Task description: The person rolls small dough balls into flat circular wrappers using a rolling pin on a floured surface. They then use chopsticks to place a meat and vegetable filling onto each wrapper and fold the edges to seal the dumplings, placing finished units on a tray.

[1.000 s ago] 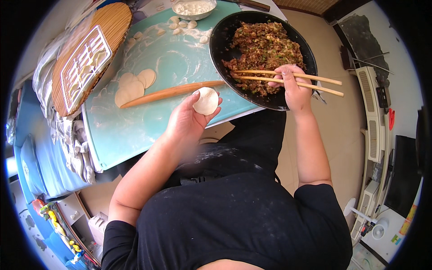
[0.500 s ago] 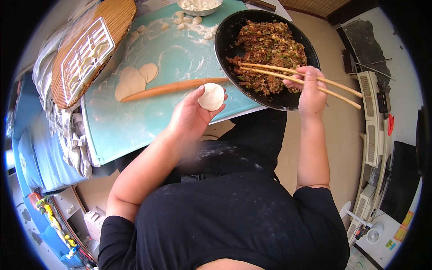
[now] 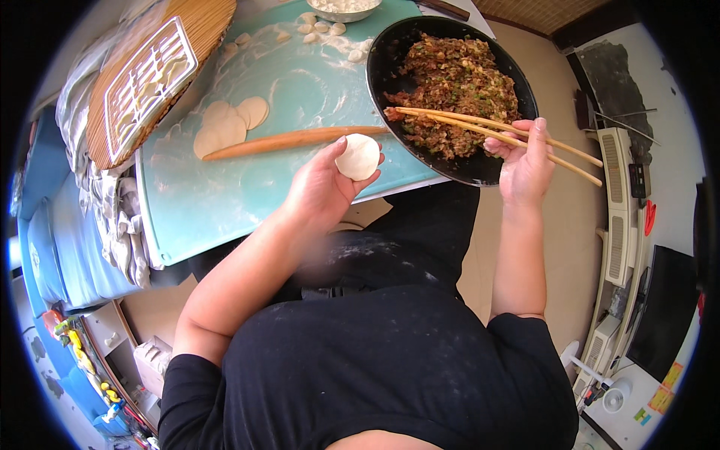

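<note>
1. Now, from the head view, we see our chopsticks have swung since a second ago: the long pale wooden chopsticks [image 3: 495, 133] no longer lie flat across the round black pan [image 3: 480, 166] but dip their tips into the chopped brown-green filling [image 3: 450, 82], so filling is being picked up.
2. Our left hand [image 3: 324, 186] has stayed raised over the pale blue mat [image 3: 225, 202], fingers half-curled, cupping the round white dough wrapper [image 3: 358, 157].
3. Our right hand [image 3: 525, 161] is pressed closed around the chopsticks.
4. Just beyond lie a slim wooden rolling pin [image 3: 292, 140] and flat spare wrappers [image 3: 229, 124].
</note>
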Demonstrator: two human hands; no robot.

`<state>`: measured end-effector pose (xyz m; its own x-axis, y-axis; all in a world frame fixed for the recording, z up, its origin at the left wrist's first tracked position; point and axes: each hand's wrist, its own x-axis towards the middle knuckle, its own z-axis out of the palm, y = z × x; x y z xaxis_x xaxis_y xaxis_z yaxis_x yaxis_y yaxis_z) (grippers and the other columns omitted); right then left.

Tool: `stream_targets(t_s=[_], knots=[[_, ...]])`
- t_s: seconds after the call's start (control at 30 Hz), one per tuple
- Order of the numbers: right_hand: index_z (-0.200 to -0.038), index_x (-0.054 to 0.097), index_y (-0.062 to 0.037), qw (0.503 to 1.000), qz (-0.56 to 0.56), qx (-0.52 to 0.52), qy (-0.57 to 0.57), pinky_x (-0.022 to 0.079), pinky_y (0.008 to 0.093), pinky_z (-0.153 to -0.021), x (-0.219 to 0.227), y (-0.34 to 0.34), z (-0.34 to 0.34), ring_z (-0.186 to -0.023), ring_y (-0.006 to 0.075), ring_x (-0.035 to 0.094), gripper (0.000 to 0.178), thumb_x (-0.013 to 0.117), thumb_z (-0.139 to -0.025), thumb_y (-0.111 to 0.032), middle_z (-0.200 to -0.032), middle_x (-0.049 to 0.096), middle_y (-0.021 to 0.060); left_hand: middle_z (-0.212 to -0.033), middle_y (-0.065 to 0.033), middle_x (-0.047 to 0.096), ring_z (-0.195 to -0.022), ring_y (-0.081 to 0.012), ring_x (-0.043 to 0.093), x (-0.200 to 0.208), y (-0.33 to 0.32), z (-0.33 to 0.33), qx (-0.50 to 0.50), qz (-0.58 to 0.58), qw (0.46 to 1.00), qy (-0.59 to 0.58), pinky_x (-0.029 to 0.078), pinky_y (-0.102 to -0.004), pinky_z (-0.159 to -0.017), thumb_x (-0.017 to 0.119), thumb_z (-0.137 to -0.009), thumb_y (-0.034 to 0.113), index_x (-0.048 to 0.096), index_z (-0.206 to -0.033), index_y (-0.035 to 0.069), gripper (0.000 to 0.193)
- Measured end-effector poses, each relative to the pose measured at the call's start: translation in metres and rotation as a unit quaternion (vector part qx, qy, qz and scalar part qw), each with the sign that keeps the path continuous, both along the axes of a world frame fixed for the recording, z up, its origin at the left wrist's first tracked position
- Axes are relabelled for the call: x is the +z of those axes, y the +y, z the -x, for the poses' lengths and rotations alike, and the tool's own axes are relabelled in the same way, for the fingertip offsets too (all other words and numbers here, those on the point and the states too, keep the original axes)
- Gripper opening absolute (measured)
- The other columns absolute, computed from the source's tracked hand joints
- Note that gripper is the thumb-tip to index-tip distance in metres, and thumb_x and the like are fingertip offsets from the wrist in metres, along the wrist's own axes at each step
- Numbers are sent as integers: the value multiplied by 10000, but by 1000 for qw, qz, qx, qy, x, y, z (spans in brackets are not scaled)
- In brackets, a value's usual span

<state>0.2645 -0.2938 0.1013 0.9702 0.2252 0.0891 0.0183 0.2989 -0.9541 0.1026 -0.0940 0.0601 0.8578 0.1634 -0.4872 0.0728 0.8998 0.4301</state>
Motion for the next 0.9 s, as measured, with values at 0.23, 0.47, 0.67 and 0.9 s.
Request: stream_targets(t_s=[0.23, 0.47, 0.67, 0.9], knots=[[-829, 531, 19, 997, -26, 70, 0, 555, 368, -537, 20, 3, 29, -543, 249, 586, 383, 438, -948, -333, -684, 537, 114, -1175, -175, 534, -1068, -301, 551, 1, -2, -9, 14, 7, 999, -44, 448, -405, -920, 306, -982, 288, 418, -1188, -13, 381], [-891, 532, 40, 991, 56, 25, -123, 562, 329, -567, 14, -9, 20, -581, 223, 604, 347, 389, -972, -265, -700, 558, 114, -1213, -196, 515, -1099, -315, 535, -1, 0, -8, 17, -5, 1000, -1, 454, -392, -927, 260, -986, 292, 388, -1230, -15, 413], [-903, 537, 42, 989, 103, 43, -101, 551, 297, -577, -8, 2, 9, -576, 194, 611, 269, 474, -946, -215, -704, 556, 97, -1211, -203, 513, -1107, -310, 530, -6, -2, -3, 6, 1, 1000, 17, 457, -390, -922, 251, -986, 279, 383, -1237, -22, 414], [-871, 520, 42, 991, 120, 45, -36, 537, 275, -557, -19, 20, -5, -574, 182, 613, 322, 491, -939, -271, -723, 536, 95, -1213, -207, 515, -1112, -307, 529, -4, -3, -5, -13, -5, 1000, 9, 459, -382, -926, 242, -986, 277, 381, -1247, -22, 420]])
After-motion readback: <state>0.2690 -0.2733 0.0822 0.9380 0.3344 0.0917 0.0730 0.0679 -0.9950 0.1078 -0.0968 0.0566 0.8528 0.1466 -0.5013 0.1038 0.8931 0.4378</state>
